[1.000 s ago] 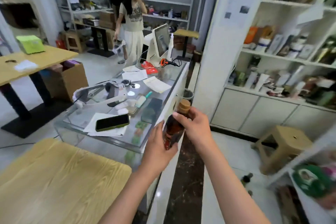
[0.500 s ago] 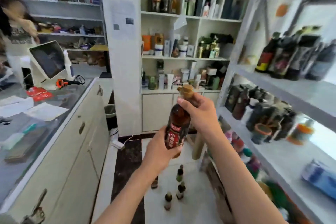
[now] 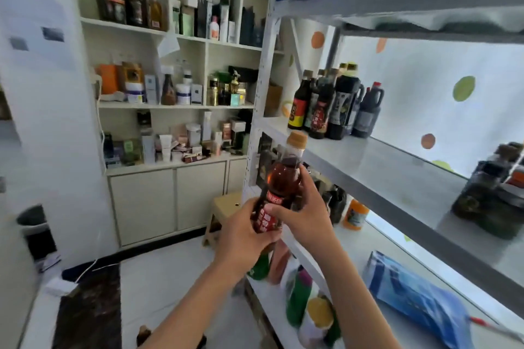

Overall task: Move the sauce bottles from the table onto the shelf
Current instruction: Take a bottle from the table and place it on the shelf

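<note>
1. Both hands hold one sauce bottle (image 3: 279, 187) upright in the air, just in front of the metal shelf (image 3: 377, 161) on the right.
2. The left hand (image 3: 243, 235) wraps the lower part, over the red label; its grip is curled round the bottle.
3. The right hand (image 3: 304, 214) grips the middle, fingers closed round the far side, thumb on the label.
4. The bottle holds reddish-brown liquid and has a tan cap (image 3: 297, 139), which reaches the level of the middle board's front edge.
5. A group of dark bottles (image 3: 331, 105) stands on that board near its left end, well above the hands.
6. A blue bag (image 3: 416, 296) lies on the lower board, right of the right forearm.
7. A white wall cabinet (image 3: 170, 110) full of boxes and jars stands behind.
</note>
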Demonstrator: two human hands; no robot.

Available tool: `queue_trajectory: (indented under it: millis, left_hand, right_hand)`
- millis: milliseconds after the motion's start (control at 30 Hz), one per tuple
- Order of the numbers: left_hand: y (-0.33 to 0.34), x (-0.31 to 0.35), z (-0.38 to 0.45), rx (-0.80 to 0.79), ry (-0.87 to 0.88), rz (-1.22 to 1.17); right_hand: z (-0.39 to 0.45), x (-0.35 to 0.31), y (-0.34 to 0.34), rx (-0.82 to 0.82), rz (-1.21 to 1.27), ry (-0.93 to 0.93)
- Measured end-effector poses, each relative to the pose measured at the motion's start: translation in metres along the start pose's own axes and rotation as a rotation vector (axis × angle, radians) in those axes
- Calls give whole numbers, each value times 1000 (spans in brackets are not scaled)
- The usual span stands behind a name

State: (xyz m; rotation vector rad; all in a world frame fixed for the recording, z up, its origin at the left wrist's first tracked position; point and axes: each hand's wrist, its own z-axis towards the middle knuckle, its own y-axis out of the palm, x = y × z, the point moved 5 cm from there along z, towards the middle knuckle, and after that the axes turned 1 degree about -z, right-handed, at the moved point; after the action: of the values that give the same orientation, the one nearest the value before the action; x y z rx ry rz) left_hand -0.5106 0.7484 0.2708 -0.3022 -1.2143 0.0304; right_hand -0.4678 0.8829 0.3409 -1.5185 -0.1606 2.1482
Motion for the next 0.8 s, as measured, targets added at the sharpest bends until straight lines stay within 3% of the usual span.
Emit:
queue_trajectory:
  millis: [300, 533, 800]
  left_hand:
    - [30, 10, 124, -47, 115, -83]
    - [30, 26, 260, -27, 193, -128]
    - [65, 16, 365, -74, 236, -104]
  right_hand:
    - [117, 2, -29, 201, -118, -97]
    - [250, 6, -36, 434, -119, -56]
    - [330, 37, -61, 489, -210, 17]
